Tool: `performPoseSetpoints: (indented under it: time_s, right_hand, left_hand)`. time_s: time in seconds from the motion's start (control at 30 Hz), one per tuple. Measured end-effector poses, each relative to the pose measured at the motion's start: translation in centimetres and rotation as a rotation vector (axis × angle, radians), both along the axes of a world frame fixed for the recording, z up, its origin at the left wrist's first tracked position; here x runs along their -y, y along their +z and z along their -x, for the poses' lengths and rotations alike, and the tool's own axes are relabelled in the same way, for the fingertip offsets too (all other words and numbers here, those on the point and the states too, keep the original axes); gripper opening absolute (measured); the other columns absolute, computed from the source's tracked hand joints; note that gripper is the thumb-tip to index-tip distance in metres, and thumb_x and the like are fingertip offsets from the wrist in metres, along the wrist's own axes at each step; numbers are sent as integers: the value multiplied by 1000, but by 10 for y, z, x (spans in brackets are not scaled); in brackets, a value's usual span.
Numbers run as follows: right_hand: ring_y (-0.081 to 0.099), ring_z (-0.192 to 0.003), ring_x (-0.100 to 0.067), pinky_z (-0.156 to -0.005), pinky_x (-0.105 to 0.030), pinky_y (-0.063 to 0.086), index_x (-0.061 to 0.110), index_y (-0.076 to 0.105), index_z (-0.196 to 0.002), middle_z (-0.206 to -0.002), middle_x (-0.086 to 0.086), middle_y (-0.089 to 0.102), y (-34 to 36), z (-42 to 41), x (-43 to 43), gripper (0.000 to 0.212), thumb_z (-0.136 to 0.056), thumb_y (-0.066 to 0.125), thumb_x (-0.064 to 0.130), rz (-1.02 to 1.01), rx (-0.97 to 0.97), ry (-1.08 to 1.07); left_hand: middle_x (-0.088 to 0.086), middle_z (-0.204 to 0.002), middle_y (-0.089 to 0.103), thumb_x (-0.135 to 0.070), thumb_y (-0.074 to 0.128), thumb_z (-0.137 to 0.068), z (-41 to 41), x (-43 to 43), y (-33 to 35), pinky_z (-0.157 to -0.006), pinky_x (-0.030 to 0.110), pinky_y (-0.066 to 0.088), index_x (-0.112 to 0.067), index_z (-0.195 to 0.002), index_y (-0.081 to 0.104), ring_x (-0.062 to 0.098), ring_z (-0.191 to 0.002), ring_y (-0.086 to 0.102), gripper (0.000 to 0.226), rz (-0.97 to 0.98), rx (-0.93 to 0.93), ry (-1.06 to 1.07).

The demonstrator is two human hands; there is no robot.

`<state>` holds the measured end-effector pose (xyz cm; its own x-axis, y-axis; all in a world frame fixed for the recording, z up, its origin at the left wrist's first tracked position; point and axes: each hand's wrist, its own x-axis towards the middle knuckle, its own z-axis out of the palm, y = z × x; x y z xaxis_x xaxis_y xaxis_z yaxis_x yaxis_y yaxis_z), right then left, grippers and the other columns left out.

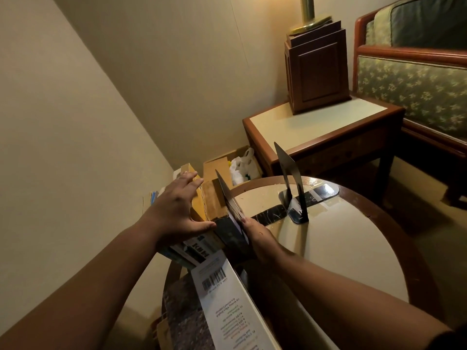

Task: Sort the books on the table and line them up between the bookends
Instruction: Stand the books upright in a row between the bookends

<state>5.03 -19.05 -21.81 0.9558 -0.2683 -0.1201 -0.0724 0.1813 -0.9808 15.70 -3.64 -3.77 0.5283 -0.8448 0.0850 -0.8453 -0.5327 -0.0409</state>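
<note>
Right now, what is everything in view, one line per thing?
books: several, yellow, dark, white; at table's left edge
upright bookend: one, black, mid-table
tilted bookend: one, black, against the books
table: one, beige top, wooden rim
side table: one, brown and beige, behind
lamp base: one, brown, on side table
armchair: one, green floral, right
cardboard box: one, brown, floor
left hand: flat on the books
right hand: against tilted bookend
</note>
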Motion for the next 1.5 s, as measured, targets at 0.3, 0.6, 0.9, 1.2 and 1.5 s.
performPoseSetpoints:
  time_s: [0.3,0.6,0.9,1.2,1.5]
  right_hand:
    - [61,-104,-4,-80,-20,50,23,50,-138,-118,9,62,-12,-2,10,74,-86,37,73,196,96,62]
    - [56,-118,-1,-93,-18,50,22,34,-151,-136,7,56,-6,7,17,89,-80,61,69,290,114,164]
    - [55,-121,-3,-103,-26,47,16,47,-140,-131,4,58,-16,-1,16,66,-83,79,19,572,224,69]
    - [51,-125,-12,-103,-25,46,15,46,-139,-131,6,53,-19,19,12,63,-84,73,4,577,49,-21]
    - [62,-91,-6,-72,-21,51,25,60,-105,-100,6,65,35,84,-23,13,-95,63,34,405,-122,68]
  left_hand:
    - [10,-160,29,-85,42,-55,-1,19,12,-119,51,27,-13,-153,30,29,-149,19,122,-190,54,-37]
    - [3,-159,31,-83,45,-57,2,22,14,-120,49,20,-16,-153,30,25,-152,7,118,-222,21,6]
    - [1,-160,28,-53,73,-76,7,44,18,-120,44,16,-24,-155,22,27,-152,7,98,-333,52,-68]
    - [-4,-148,40,-56,72,-74,7,41,15,-106,38,43,-27,-144,43,18,-137,37,81,-188,-3,-73]
    - [-5,-144,48,-50,73,-76,23,42,11,-91,27,35,-27,-139,51,18,-129,45,71,-80,50,-48]
